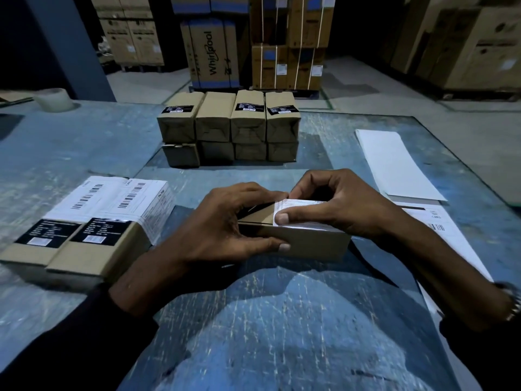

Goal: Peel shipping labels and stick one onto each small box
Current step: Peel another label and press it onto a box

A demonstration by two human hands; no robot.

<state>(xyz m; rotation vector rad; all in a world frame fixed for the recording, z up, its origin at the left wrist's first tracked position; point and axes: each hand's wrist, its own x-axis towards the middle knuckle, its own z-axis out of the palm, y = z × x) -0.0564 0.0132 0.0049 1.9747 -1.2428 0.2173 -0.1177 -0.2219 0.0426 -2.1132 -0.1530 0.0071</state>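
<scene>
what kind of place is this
Most likely a warehouse or dispatch area: tall stacked appliance cartons stand on the concrete floor behind, small boxes are piled on the blue table, and both hands press a shipping label onto one.

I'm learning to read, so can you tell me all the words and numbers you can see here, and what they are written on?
"Whirlpool": printed sideways on the tall carton on the floor behind the table.
White shipping labels on the two boxes at left: barcodes and print too small to read.
Black stickers on the stacked small boxes: too blurred.
White label under the right hand, on the box that the left hand holds: unreadable.
</scene>
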